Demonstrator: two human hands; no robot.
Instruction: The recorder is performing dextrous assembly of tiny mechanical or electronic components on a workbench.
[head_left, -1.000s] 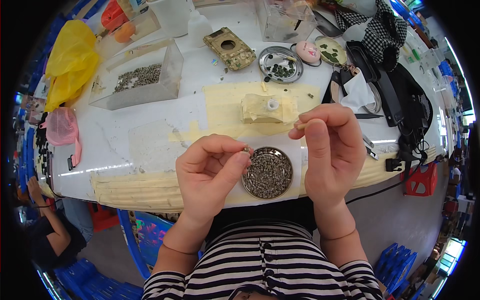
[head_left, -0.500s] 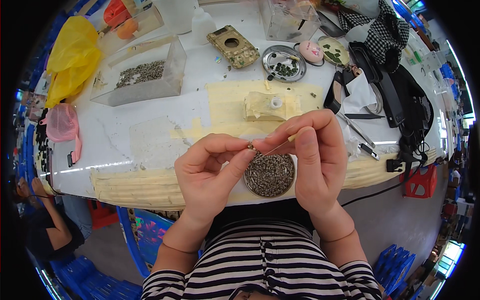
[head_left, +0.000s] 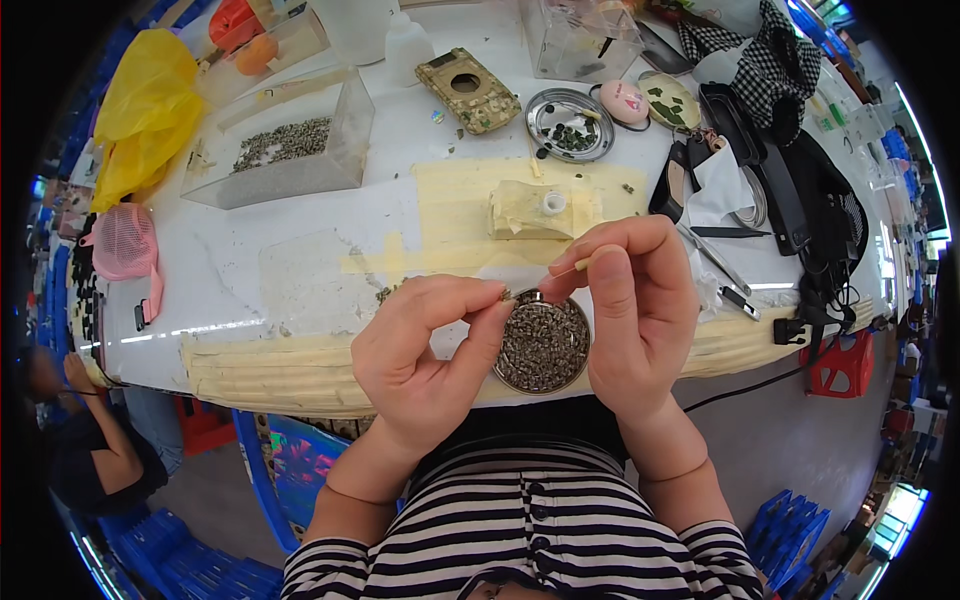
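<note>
My left hand [head_left: 430, 345] pinches a tiny brownish-grey piece [head_left: 506, 295] between thumb and forefinger; its exact shape is too small to tell. In my right hand [head_left: 640, 320] is a thin needle-like tool with a pale yellow end [head_left: 583, 264], gripped between thumb and fingers. A gap separates the two hands' fingertips. Below and between them stands a round dish [head_left: 543, 388] full of small grey-brown pieces. Beyond the hands, a tape-covered block [head_left: 520, 212] carries a small white cap-like part [head_left: 552, 203].
A clear bin [head_left: 345, 165] of similar pieces stands at the far left. A camouflage-patterned model hull [head_left: 468, 90] and a metal dish [head_left: 534, 127] with dark green bits lie at the back. Tweezers [head_left: 720, 262] and black straps lie right. Another person's arm [head_left: 115, 445] shows at left.
My left fingertips have drawn slightly left, away from the needle-like tool, with the tiny piece still in the pinch. The right fingers have shifted a little. Small bits now show beside my left hand.
</note>
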